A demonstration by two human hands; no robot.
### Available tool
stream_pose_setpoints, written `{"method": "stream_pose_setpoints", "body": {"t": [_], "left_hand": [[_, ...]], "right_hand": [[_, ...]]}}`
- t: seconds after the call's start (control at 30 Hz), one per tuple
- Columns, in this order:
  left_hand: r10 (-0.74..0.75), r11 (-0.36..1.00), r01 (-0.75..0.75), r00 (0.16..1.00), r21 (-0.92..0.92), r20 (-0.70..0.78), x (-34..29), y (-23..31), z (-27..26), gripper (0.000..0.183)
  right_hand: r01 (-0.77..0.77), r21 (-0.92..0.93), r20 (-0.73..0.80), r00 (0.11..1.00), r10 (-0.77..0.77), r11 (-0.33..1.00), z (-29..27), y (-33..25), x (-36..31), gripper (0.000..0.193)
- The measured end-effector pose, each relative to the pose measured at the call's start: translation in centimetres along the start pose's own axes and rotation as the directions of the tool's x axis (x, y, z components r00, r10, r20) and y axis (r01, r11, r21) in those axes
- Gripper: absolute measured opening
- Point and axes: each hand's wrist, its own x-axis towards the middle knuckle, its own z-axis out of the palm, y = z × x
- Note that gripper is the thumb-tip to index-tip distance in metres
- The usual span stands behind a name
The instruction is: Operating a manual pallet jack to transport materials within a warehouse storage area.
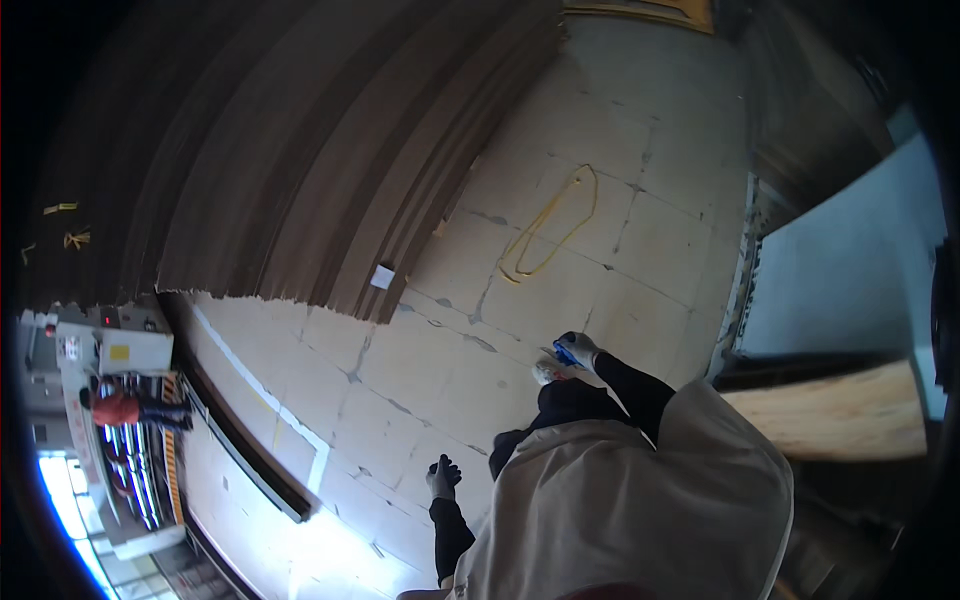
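Showing at the far left, between 9 and 10 o'clock, yellow ties [76, 240] stood out against the brown stack [300, 150]. Below them, between 8 and 9 o'clock, a co-worker [117, 409] in a red top and dark trousers was at the machine [143, 350], which had shiny rollers and a pale cabinet. A dark beam [250, 445] crossed the floor [400, 370] at 8 o'clock. The stack, striped and ragged along its lower edge, filled the view from 9 round to 12 o'clock, and a white label [382, 277] sat near its lower right corner, toward 9 o'clock.

At 6 o'clock the left hand [443, 478], in a grey glove, hung over the floor, its fingers partly bent; how far they were closed, I could not tell. At 1 o'clock a yellow strap [555, 225] lay in a long loop on the floor. Between 4 and 5 o'clock was a pale shoe [547, 373]. Just beside it in the view, at 4 o'clock, the right hand [581, 345], also gloved, was closed around a blue thing [566, 357], too small to make out. The person's beige garment [620, 510] spread at 5 o'clock. Rightmost, a wooden board [835, 410] lay between 3 and 4 o'clock, with a pale panel [845, 265] above it at 3 o'clock.
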Motion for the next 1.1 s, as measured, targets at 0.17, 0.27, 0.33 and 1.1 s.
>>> {"method": "stream_pose_setpoints", "body": {"t": [0.17, 0.27, 0.33, 1.1], "left_hand": [[0.089, 0.992, -0.103, 0.982, 0.079, 0.165, 5.4, 5.7, -2.4, 0.031], [0.057, 0.980, -0.115, 0.943, 0.160, 0.328, 7.3, 6.8, -4.2, 0.030], [0.044, 0.954, -0.136, 0.945, 0.268, 0.325, 8.0, 7.2, -6.3, 0.029], [0.133, 0.679, -0.546, 0.749, 0.491, 0.649, 3.8, -1.2, -17.5, 0.031]], "right_hand": [[0.070, 0.308, -0.182, 0.983, -0.013, 0.949, 2.2, 4.1, -4.8, 0.016], [0.178, 0.356, -0.342, 0.938, -0.049, 0.917, 2.6, 14.4, -9.4, 0.017], [0.167, 0.499, -0.315, 0.949, -0.002, 0.850, 5.4, 19.4, -13.1, 0.017], [0.318, 0.701, -0.494, 0.862, 0.114, 0.638, 23.2, 35.3, -33.5, 0.024]]}}
